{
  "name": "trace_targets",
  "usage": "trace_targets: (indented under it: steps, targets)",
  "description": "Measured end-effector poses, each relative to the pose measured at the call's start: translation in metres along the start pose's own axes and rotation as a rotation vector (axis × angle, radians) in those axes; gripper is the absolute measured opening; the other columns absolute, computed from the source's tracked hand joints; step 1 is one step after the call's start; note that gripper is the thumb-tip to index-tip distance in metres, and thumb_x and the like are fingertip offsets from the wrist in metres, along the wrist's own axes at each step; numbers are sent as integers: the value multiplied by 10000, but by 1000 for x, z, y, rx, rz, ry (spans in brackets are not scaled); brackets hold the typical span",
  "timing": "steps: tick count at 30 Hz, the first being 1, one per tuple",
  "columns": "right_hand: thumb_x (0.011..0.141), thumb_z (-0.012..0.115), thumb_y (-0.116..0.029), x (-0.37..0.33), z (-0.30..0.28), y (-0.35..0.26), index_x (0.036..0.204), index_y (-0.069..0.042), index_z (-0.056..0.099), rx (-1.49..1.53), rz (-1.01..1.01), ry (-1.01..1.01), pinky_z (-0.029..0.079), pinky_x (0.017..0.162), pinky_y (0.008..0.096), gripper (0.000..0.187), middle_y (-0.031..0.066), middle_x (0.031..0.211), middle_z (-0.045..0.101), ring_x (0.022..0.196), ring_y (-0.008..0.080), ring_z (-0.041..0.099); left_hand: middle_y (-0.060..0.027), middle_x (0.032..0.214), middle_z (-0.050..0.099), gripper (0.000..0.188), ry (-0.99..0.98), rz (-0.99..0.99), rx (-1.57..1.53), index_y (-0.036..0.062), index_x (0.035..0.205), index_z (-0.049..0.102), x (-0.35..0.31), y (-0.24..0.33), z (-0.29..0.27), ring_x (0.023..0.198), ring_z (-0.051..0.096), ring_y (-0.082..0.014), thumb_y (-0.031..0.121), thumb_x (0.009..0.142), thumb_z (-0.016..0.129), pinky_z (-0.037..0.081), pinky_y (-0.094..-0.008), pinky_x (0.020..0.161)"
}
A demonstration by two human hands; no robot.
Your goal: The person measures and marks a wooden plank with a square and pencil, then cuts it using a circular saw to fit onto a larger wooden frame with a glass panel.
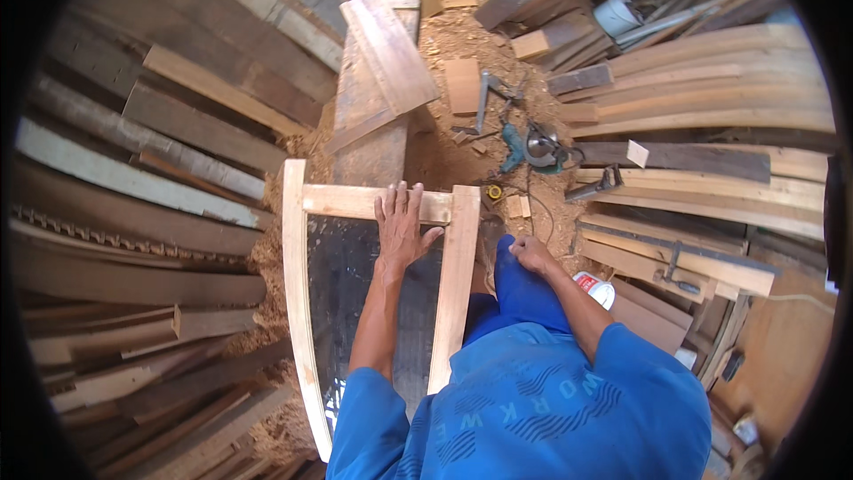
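Observation:
A pale wooden frame (296, 249) lies in front of me, with long side pieces and a cross rail (342, 202) at its far end. Between its sides shows a dark, shiny surface (342, 293). My left hand (402, 229) rests flat on the cross rail, fingers stretched over it and thumb out toward the right side piece (462, 258). Over my blue-clad knee is my right hand (533, 254), its fingers curled in. Whatever it may hold is hidden. My left forearm covers part of the dark surface.
Beyond the frame a worn plank bench (369, 147) carries a loose board (391, 58). A circular saw (542, 147), a yellow tape measure (494, 192) and offcuts lie among sawdust. A white tub (595, 290) stands right of my arm, near a clamp (675, 268). Stacked boards (160, 253) line both sides.

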State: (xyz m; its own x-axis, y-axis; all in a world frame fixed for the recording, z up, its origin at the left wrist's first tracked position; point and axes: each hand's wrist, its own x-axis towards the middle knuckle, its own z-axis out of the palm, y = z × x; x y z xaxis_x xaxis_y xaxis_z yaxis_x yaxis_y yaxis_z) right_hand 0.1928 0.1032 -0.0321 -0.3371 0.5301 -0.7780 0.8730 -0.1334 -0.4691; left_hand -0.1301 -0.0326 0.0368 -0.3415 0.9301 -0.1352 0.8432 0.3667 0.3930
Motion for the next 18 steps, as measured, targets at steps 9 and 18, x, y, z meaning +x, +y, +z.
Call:
trace_targets:
  steps: [9, 18]
  targets:
    - [923, 675, -326, -14, -9, 24, 957, -2, 767, 27, -23, 34, 543, 831, 438, 339, 218, 953, 751, 935, 338, 724, -93, 1255, 608, 908, -94, 118, -33, 133, 1334, 606, 41, 3, -4, 1253, 475, -332, 538, 583, 917, 259, -511, 1099]
    - [869, 704, -300, 37, -59, -26, 1055, -32, 750, -183, -50, -41, 532, 885, 440, 329, 206, 972, 753, 953, 354, 716, -290, 1594, 315, 898, 88, -68, 13, 139, 1547, 422, 31, -7, -1, 1479, 261, -473, 499, 801, 769, 147, -577, 1204]
